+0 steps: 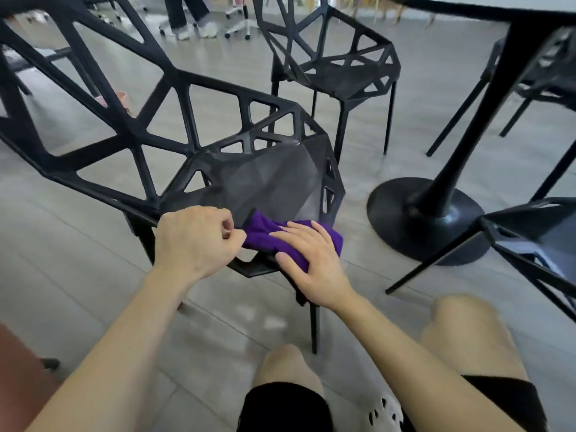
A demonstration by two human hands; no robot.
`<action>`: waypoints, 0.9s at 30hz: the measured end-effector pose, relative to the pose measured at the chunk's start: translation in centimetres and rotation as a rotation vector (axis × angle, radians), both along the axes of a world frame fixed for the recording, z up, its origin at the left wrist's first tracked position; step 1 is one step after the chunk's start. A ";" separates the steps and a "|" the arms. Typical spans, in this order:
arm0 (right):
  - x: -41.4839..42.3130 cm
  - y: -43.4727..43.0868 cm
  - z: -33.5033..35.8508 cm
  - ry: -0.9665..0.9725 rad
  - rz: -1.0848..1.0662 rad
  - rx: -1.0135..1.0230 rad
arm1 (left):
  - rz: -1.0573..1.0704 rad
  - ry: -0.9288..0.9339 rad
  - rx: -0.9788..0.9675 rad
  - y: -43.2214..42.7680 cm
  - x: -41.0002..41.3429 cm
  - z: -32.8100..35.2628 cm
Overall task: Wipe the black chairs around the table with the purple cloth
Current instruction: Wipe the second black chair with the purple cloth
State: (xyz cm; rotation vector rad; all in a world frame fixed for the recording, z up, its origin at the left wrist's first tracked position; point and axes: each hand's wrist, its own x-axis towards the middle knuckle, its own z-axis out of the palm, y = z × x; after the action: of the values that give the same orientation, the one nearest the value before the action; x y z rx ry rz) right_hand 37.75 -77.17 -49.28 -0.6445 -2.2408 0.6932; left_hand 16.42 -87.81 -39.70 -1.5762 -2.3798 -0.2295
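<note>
Head: right hand (311, 263) flat on purple cloth (261, 236), left hand (193, 238) fisted.

Grey plank floor (78, 260); white swivel-chair bases (240, 26) far behind.

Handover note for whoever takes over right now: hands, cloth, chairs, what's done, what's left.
Left hand: curled at the left end of the purple cloth; unclear whether it pinches it.
Right hand: fingers flat, pressing the cloth onto the front edge of the nearest chair seat.
Others: the chair behind and the chair at right stand by the table.
Done: nothing shows which surfaces are already wiped.
Left: probably the rest of this chair, then the others.
</note>
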 end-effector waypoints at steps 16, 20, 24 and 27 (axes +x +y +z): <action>-1.9 7.6 -1.6 0.179 -0.139 -0.478 | -0.063 0.189 -0.048 1.3 2.1 -1.9; -3.6 13.4 1.1 0.110 -0.330 -0.709 | 0.000 0.218 -0.072 2.5 2.8 -2.0; -4.1 11.3 1.4 -0.132 -0.365 -0.716 | 0.039 0.212 -0.095 2.5 2.7 -1.9; -1.9 6.2 0.7 -0.172 -0.340 -0.650 | 0.058 0.218 -0.107 2.6 2.8 -1.7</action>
State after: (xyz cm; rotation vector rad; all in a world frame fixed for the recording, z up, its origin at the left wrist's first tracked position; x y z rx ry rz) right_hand 35.81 -71.00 -48.53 -1.4059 -1.9582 1.2310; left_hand 19.24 -85.21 -41.43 -1.4900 -2.2960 0.0793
